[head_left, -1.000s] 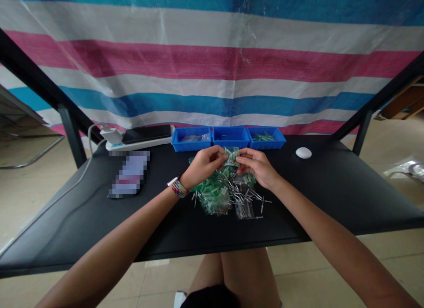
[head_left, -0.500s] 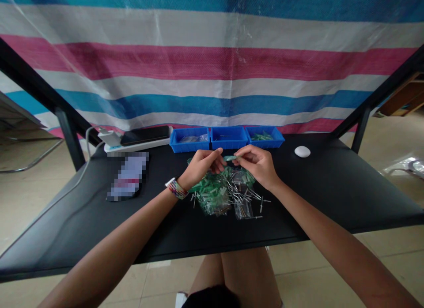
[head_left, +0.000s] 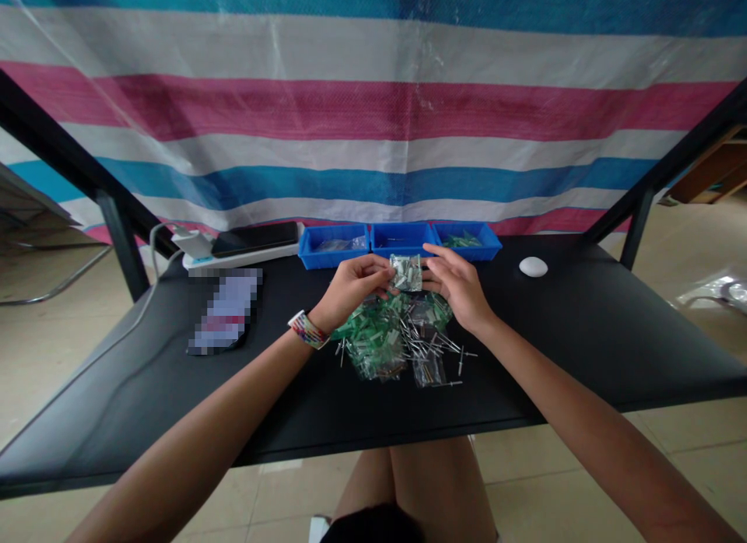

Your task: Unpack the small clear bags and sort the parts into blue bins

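My left hand [head_left: 357, 290] pinches the left edge of a small clear plastic bag [head_left: 406, 273] with pale pieces inside. Opposite it, my right hand [head_left: 458, 285] has its fingers apart, thumb and index raised; its lower fingertips reach the bag's right edge, and whether they press on it is hard to see. Below both hands lies a heap of green-tinted plastic bags [head_left: 373, 333], partly covered by the left hand. Loose silver rivets [head_left: 419, 337] are mixed in on the right, and a clear bag with brownish pins [head_left: 429, 370] sits at the heap's front.
Three blue bins stand along the back: the left bin [head_left: 334, 260] has clear bags, the middle bin [head_left: 388, 251] a thin item, the right bin [head_left: 492, 251] green bags. A white mouse [head_left: 533, 267] is at right. A power strip [head_left: 245, 257] and phone [head_left: 257, 238] are at left.
The small bag has turned to show its flat face. My right hand's fingers have gone from a pinch to spread apart, while my left hand keeps its grip.
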Action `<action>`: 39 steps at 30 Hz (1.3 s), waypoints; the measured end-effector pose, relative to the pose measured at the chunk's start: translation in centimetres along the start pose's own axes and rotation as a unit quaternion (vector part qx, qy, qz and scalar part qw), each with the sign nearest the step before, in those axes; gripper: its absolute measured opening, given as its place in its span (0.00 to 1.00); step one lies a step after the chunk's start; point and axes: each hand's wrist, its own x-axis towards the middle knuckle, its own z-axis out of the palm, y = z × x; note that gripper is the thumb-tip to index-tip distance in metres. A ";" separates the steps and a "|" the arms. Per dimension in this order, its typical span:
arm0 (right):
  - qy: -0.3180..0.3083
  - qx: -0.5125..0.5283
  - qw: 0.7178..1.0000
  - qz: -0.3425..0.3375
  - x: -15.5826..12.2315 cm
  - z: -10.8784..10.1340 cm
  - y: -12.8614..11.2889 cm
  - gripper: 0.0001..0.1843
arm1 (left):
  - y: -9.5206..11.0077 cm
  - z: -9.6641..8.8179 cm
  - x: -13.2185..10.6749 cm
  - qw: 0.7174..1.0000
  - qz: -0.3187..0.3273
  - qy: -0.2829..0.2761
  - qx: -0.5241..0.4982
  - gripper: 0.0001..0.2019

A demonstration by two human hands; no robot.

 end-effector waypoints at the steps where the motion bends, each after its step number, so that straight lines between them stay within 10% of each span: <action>1: -0.019 0.020 0.999 0.032 0.0 0.0 0.0 0.26 | 0.0 0.0 0.0 1.000 0.002 -0.002 0.009 0.12; 17: -0.068 0.051 0.994 0.067 -0.2 0.4 0.1 0.19 | 0.3 0.3 -0.2 0.993 0.073 0.012 0.089 0.13; 24: 0.062 -0.006 0.997 -0.039 1.6 -1.9 0.5 0.20 | -0.2 -0.2 0.0 0.995 0.056 0.027 0.080 0.12; 28: 0.214 -0.179 0.939 -0.202 3.9 -6.7 0.4 0.23 | -0.4 -0.3 -0.1 0.983 0.084 0.019 0.165 0.09; 34: 0.327 -0.433 0.767 -0.341 5.1 -12.7 -1.4 0.24 | -0.5 -0.1 -0.5 0.907 0.182 0.001 0.381 0.11; 39: 0.202 -0.544 0.774 -0.253 5.2 -11.8 0.1 0.23 | -1.1 -0.1 -0.4 0.901 0.171 -0.018 0.399 0.13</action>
